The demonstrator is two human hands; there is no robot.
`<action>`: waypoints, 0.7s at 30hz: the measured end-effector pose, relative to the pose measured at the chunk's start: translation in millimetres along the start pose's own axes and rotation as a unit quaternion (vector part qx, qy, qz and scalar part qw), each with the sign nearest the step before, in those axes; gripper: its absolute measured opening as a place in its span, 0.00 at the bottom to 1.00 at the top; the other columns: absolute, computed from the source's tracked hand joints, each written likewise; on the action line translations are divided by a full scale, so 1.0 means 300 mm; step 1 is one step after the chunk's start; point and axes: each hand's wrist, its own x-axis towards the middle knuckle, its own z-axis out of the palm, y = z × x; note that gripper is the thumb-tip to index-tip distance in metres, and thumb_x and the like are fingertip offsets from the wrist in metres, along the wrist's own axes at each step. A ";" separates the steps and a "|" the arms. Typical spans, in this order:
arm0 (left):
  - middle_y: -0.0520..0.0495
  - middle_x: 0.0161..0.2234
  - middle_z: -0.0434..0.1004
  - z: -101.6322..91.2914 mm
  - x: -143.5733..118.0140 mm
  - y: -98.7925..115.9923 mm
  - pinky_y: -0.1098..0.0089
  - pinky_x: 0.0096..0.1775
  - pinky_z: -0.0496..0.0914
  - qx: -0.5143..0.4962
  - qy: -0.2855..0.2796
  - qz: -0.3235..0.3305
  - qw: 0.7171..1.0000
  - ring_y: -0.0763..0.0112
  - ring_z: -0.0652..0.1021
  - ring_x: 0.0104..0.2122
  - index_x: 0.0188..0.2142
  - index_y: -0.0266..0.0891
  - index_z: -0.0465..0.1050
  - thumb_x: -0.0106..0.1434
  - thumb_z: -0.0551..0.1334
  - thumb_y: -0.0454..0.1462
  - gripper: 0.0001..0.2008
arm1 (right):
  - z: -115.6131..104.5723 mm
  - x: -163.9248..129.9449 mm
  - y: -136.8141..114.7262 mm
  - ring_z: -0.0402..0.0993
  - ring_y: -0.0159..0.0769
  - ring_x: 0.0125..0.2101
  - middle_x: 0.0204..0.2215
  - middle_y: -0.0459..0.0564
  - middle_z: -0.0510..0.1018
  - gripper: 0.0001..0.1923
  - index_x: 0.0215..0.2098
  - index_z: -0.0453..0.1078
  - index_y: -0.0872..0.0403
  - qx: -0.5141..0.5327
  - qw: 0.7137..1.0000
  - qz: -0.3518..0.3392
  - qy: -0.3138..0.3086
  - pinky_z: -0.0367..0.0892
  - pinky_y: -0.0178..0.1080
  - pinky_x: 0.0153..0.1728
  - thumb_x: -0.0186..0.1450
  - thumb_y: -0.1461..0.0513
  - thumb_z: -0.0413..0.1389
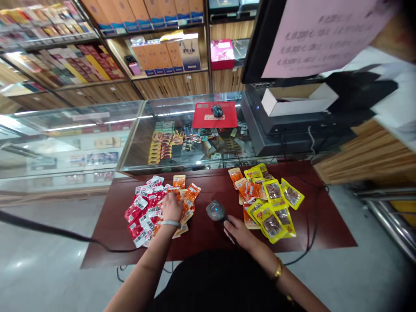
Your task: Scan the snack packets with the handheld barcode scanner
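Note:
My right hand (238,232) is wrapped round the dark handle of a barcode scanner (216,210), which has a grey head and a small blue light. It is over the middle of a dark red tabletop (208,184). My left hand (172,208) reaches into the packets on the left, fingers curled down among orange snack packets (192,193). Whatever is under those fingertips is hidden. Red and white snack packets (143,212) lie heaped left of this hand. To the right of the scanner is another pile, of yellow snack packets (273,221) with more orange ones.
Beyond the tabletop stands a glass display counter (136,162), with a red mouse pad (199,119) and a black mouse (217,111) on it. At the right are a monitor (260,47) and an open white box (299,106). A black cable (65,232) crosses the left side.

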 end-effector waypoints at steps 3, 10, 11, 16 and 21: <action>0.42 0.44 0.77 0.104 0.013 0.211 0.63 0.51 0.68 -0.085 -0.125 0.099 0.984 0.61 0.76 0.46 0.46 0.39 0.71 0.62 0.62 0.37 0.12 | -0.040 -0.026 0.008 0.57 0.26 0.17 0.19 0.38 0.64 0.30 0.36 0.64 0.52 0.026 0.999 -0.004 0.030 0.52 0.30 0.17 0.60 0.35 0.53; 0.42 0.43 0.77 0.302 0.020 0.637 0.67 0.47 0.69 -0.147 -0.223 0.218 0.939 0.65 0.76 0.43 0.48 0.39 0.75 0.59 0.65 0.34 0.16 | -0.174 -0.110 0.046 0.54 0.26 0.14 0.16 0.37 0.61 0.30 0.36 0.63 0.50 0.080 0.989 0.010 0.121 0.49 0.32 0.15 0.58 0.34 0.53; 0.41 0.44 0.77 0.312 0.029 0.680 0.67 0.48 0.68 -0.135 -0.217 0.227 0.940 0.64 0.76 0.43 0.49 0.39 0.75 0.59 0.65 0.35 0.17 | -0.194 -0.123 0.054 0.53 0.26 0.14 0.16 0.37 0.61 0.30 0.35 0.63 0.50 0.086 0.987 0.013 0.136 0.49 0.32 0.15 0.58 0.33 0.53; 0.37 0.46 0.77 0.340 0.071 0.846 0.66 0.48 0.68 -0.101 -0.227 0.249 0.936 0.61 0.77 0.43 0.48 0.36 0.76 0.64 0.61 0.41 0.16 | -0.269 -0.172 0.094 0.57 0.27 0.15 0.18 0.39 0.65 0.30 0.37 0.65 0.51 0.110 0.976 0.024 0.186 0.53 0.32 0.16 0.58 0.34 0.54; 0.35 0.46 0.78 0.376 0.073 0.948 0.66 0.46 0.68 -0.070 -0.270 0.244 0.929 0.59 0.78 0.44 0.51 0.36 0.73 0.59 0.67 0.40 0.21 | -0.288 -0.183 0.117 0.56 0.28 0.15 0.17 0.39 0.65 0.31 0.40 0.66 0.51 0.120 0.971 0.030 0.202 0.52 0.33 0.16 0.58 0.35 0.53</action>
